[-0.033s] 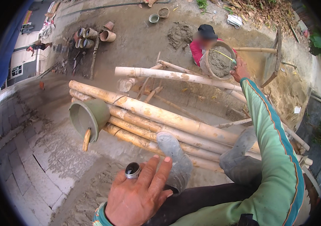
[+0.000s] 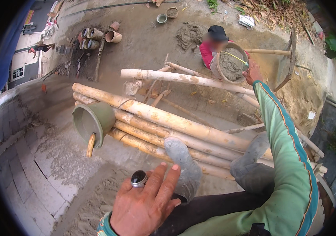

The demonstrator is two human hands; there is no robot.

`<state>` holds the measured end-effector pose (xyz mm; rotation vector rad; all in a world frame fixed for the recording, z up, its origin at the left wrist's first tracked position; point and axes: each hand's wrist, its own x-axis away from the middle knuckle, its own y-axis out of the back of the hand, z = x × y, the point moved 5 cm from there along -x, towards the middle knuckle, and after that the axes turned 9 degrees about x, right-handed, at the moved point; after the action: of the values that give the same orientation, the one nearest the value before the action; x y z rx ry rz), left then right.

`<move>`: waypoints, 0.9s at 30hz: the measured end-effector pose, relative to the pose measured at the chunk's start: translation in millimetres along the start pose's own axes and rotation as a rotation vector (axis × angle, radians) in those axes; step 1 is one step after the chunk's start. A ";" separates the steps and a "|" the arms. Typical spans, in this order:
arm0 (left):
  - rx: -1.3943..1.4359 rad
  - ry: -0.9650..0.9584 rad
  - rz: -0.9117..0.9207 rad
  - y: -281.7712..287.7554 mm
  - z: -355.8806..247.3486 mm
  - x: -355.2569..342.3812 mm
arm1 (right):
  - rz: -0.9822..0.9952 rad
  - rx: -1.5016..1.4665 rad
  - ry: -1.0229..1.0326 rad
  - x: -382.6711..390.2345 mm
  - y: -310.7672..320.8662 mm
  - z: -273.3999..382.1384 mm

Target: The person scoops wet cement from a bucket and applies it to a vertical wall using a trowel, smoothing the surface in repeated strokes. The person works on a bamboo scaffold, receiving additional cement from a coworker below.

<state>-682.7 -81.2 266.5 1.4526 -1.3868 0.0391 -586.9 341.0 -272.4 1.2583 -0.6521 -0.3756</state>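
My right hand (image 2: pixel 252 70) grips a bucket of grey mortar (image 2: pixel 231 65) by its yellow handle or rim, at arm's length at the upper right. A person in red with a black cap (image 2: pixel 206 55) is directly below it, beside the bucket. My left hand (image 2: pixel 146 198), wearing a ring with a dark stone, is at bottom centre with fingers stretched out, holding nothing, near my left boot (image 2: pixel 179 165). My boots stand on bundled bamboo poles (image 2: pixel 148 118), where an empty green bucket (image 2: pixel 91 122) with a wooden handle sticking out sits at the left end.
A bamboo rail (image 2: pixel 183 78) crosses beyond the bundle. On the ground are several stacked buckets (image 2: pixel 93 34), a mortar heap (image 2: pixel 189 37) and two small buckets (image 2: pixel 161 18). A grey block surface (image 2: pixel 30 165) lies left. Another person (image 2: pixel 38 49) is far off at upper left.
My right hand and the mortar bucket have shifted very slightly to the right. My left hand looks unchanged.
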 end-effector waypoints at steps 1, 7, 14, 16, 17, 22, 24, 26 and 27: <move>-0.001 0.010 0.008 -2.3 0.3 2.6 | 0.175 -0.030 -0.034 -1.4 -4.6 -3.9; -0.040 -0.036 -0.084 -7.8 -9.1 16.3 | 0.341 -0.135 0.109 4.4 34.4 11.7; -0.117 -0.193 -0.078 -21.7 -12.0 18.3 | 0.434 -0.280 0.205 38.1 96.2 79.3; -0.148 -0.138 -0.078 -27.8 -9.2 16.2 | 0.508 -0.265 0.189 57.8 116.5 89.0; -0.160 -0.133 -0.081 -29.8 -7.9 14.3 | 0.508 -0.304 0.174 68.0 128.3 93.3; -0.199 -0.113 0.027 -44.5 -4.8 -1.7 | 0.554 -0.534 -0.115 112.2 187.4 93.5; -0.228 -0.108 0.095 -54.1 -6.0 -3.3 | 0.542 -0.694 -0.180 130.6 217.3 86.3; -0.237 -0.113 0.181 -69.2 -9.1 -4.5 | 0.537 -0.834 -0.294 157.7 249.6 70.0; -0.238 -0.120 0.213 -76.3 -8.5 -6.1 | 0.499 -0.901 -0.370 171.3 264.9 62.0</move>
<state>-623.9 -90.7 217.6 1.1223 -1.5825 -0.0757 -518.7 266.8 32.8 0.1496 -0.9363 -0.4154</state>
